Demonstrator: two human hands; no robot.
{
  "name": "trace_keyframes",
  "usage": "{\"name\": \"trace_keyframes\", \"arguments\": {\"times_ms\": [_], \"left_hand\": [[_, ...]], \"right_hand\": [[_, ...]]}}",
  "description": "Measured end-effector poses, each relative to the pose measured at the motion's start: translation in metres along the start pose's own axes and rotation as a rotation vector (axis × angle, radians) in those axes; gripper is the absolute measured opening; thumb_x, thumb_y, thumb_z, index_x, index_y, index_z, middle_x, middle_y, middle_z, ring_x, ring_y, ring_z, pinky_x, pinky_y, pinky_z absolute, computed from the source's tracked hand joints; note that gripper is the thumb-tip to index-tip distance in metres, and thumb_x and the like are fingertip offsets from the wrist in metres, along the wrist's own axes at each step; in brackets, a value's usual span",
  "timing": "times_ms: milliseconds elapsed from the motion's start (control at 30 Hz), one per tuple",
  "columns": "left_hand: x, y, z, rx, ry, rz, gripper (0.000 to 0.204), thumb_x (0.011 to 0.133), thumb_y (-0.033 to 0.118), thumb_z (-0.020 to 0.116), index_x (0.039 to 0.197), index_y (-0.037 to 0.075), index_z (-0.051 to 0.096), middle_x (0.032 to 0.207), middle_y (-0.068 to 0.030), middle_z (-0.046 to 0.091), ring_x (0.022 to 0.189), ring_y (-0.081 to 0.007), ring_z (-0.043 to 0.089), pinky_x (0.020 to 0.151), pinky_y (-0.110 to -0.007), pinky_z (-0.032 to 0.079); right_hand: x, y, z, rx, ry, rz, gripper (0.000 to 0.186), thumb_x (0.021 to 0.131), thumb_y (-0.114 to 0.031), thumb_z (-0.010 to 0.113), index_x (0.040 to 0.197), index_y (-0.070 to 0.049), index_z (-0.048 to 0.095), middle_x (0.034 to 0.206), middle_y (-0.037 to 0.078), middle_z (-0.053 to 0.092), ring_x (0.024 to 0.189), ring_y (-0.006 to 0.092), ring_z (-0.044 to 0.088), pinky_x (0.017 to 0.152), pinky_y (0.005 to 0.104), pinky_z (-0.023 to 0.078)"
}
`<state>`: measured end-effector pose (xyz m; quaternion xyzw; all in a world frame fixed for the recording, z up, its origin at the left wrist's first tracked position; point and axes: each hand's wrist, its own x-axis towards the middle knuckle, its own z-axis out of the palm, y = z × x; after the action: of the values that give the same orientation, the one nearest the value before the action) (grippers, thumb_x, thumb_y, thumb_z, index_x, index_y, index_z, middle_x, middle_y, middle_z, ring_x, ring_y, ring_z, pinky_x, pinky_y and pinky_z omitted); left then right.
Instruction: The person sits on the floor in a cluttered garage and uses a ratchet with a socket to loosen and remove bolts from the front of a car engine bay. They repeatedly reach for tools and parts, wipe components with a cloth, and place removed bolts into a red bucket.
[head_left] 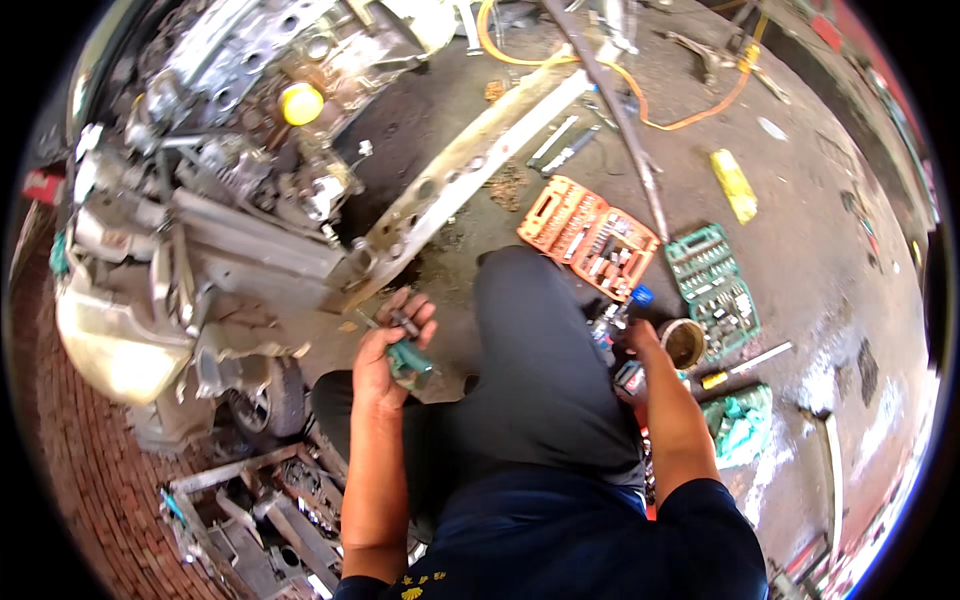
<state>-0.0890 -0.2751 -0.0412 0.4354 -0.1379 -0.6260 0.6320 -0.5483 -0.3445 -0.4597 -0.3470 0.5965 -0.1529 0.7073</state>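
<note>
The stained floor (810, 265) bears an orange case (603, 210), a green case (706, 273) (both open) and a yellow bundle (735, 186).

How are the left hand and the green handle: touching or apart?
Touching: the head view shows the left hand holding the green handle, no gap between.

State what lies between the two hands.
In the head view, a bent dark-trousered leg and some floor lie between the left hand, holding a green object, and the right hand.
</note>
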Motion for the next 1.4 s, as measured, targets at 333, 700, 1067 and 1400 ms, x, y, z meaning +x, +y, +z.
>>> {"name": "trace_keyframes", "arguments": {"times_ms": [333,700,1067,1400], "left_hand": [[-0.011,0.027,0.028,0.227,-0.141,0.107,0.062,0.088,-0.001,0.058,0.149,-0.004,0.046,0.142,-0.0257,0.058,0.131,-0.0362,0.060,0.112,-0.047,0.050],[-0.008,0.000,0.043,0.158,-0.070,0.230,0.052,0.094,0.005,0.065,0.143,-0.005,0.052,0.140,-0.0250,0.061,0.131,-0.0345,0.061,0.113,-0.046,0.048],[-0.044,0.016,0.091,0.229,-0.206,0.119,0.078,0.083,0.004,0.064,0.155,-0.010,0.036,0.156,-0.0280,0.045,0.145,-0.0367,0.046,0.122,-0.046,0.036],[-0.036,0.022,0.105,0.685,-0.153,0.161,0.060,0.096,0.014,0.066,0.150,-0.002,0.046,0.122,-0.0265,0.071,0.080,-0.0228,0.074,0.077,-0.033,0.061]], "right_hand": [[-0.080,-0.271,0.082,-0.173,0.501,-0.897,0.025,0.099,-0.013,0.065,0.116,0.005,0.064,0.101,0.017,0.073,0.092,0.0221,0.070,0.086,0.0367,0.056],[-0.265,-0.338,0.277,-0.691,-0.030,-1.188,0.044,0.084,-0.032,0.079,0.112,-0.007,0.057,0.105,0.015,0.068,0.094,0.0344,0.072,0.076,0.0455,0.058],[-0.276,-0.340,0.255,-0.403,0.002,-1.348,0.046,0.085,-0.018,0.076,0.128,-0.009,0.063,0.114,0.016,0.070,0.097,0.0347,0.071,0.080,0.0438,0.059],[-0.108,-0.244,0.156,0.236,0.356,-0.691,0.024,0.089,-0.015,0.071,0.112,-0.005,0.067,0.090,0.012,0.073,0.093,0.0184,0.070,0.081,0.0359,0.054]]}}
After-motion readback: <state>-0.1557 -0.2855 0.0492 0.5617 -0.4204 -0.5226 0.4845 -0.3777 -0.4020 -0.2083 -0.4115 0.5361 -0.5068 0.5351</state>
